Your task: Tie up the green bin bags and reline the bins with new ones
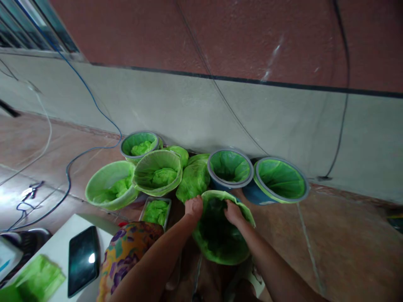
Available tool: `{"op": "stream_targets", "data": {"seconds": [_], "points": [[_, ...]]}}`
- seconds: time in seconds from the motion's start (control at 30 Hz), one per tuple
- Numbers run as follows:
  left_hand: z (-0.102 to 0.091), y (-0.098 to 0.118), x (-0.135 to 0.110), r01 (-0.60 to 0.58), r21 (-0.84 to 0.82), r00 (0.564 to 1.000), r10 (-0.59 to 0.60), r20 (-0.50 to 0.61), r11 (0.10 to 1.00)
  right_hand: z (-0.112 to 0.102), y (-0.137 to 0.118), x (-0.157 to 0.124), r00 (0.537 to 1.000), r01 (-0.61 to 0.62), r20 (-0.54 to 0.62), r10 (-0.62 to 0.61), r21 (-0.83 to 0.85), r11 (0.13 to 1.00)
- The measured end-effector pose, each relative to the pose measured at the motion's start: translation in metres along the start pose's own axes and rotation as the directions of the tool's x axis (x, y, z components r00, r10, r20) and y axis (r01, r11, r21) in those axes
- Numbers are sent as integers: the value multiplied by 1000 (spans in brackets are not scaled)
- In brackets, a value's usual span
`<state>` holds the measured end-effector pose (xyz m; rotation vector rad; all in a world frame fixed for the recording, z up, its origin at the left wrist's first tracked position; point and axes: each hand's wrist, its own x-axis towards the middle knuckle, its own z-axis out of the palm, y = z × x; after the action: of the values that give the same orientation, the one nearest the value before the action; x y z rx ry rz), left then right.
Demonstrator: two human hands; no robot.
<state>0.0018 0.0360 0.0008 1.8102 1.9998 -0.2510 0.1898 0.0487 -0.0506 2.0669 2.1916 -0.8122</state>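
A bin lined with a green plastic bag (220, 239) sits on the floor right in front of me. My left hand (193, 207) is closed on the bag's rim at the far left. My right hand (233, 212) is closed on the rim just to the right of it, fingers curled over the edge. Both hands press the green liner over the lip of the bin.
Several other green-lined bins (229, 167) (281, 179) (157, 172) stand against the wall. A small tray of folded green bags (155, 211) lies beside them. A phone (82, 259) rests on a white surface at lower left. Blue and white cables (67, 176) run across the floor.
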Motion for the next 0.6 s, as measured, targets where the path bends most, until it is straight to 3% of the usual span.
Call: {"op": "stream_targets", "data": {"seconds": [0.17, 0.4, 0.6], "points": [[6, 0, -5, -26, -10, 1000, 26, 18, 1000, -1, -23, -11, 1000, -6, -3, 6, -23, 1000], [4, -1, -14, -11, -2, 998, 12, 63, 1000, 4, -50, 0, 965, 234, 97, -242, 85, 968], [-31, -6, -20, -46, 20, 995, 44, 89, 999, 8, -45, -3, 982, 178, 41, -184, 121, 977]]}}
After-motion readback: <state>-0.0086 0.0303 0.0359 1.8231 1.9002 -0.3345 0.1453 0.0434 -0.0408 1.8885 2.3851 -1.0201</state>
